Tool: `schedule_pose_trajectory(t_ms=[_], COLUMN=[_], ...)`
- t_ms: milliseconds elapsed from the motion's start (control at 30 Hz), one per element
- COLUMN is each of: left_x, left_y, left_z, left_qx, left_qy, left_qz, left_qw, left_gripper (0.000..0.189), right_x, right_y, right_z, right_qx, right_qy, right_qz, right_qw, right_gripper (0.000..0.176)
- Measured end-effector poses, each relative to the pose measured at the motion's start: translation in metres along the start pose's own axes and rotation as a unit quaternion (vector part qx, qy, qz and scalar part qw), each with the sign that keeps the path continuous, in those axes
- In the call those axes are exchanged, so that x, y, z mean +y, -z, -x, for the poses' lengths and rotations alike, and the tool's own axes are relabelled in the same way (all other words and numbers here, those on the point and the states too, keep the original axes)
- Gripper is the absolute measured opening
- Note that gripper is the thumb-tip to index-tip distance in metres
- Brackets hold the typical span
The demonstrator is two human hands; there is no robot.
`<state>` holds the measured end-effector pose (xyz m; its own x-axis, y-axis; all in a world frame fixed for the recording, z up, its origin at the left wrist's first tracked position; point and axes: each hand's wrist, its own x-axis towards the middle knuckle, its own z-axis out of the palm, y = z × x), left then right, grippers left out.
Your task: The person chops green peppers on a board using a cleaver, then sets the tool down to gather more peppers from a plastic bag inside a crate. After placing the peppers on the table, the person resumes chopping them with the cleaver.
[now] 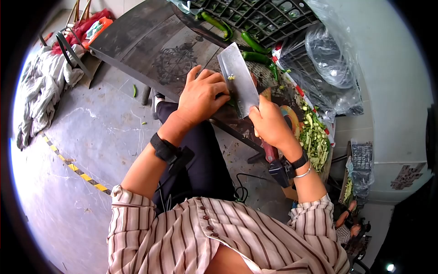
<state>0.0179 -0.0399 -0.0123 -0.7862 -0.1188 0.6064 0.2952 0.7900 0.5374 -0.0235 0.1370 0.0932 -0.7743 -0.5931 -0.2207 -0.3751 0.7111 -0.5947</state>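
A broad cleaver (238,77) with bits of green stuck on its blade is gripped at the handle by my right hand (271,121). To the left of the blade, my left hand (203,94) is curled with bent fingers at the table edge; what lies under its fingertips is hidden. Whole green peppers (256,57) lie just beyond the blade. Chopped green pieces (315,139) are heaped to the right of my right wrist.
The dark table (132,34) extends to the upper left. A black crate (260,18) holding green peppers stands at the back, beside clear plastic (331,55). White cloth (41,86) lies at far left. Another person (349,228) is at lower right.
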Motion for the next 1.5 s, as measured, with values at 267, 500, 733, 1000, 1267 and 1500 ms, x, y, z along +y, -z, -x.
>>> schedule_pose_trajectory(t_ms=[267,500,733,1000,1267,1500], left_x=[-0.001,-0.002,-0.002,0.0,-0.002,-0.004], left_y=[0.012,0.008,0.011,0.008,0.01,0.006], left_z=[0.006,0.007,0.006,0.004,0.004,0.004], left_qx=[0.031,0.062,0.028,0.023,0.004,0.011], left_qy=[0.003,-0.002,0.021,0.016,0.014,0.007], left_qz=[0.038,0.027,0.023,0.009,0.017,0.016], left_qw=[0.999,0.998,0.999,1.0,1.0,1.0], left_gripper=[0.015,0.008,0.009,0.008,0.008,0.007], right_x=[0.011,-0.011,-0.011,0.003,-0.009,-0.003], right_y=[0.004,0.017,0.012,0.003,0.017,0.001], right_z=[-0.011,-0.013,-0.018,-0.024,-0.012,-0.033], right_qx=[0.008,-0.047,-0.042,0.016,-0.054,-0.011], right_qy=[0.055,0.005,-0.012,0.087,-0.02,-0.002], right_qz=[0.091,0.109,0.122,0.086,0.058,0.01], right_qw=[0.994,0.993,0.992,0.992,0.997,1.0], right_gripper=[0.023,0.025,0.025,0.024,0.025,0.026])
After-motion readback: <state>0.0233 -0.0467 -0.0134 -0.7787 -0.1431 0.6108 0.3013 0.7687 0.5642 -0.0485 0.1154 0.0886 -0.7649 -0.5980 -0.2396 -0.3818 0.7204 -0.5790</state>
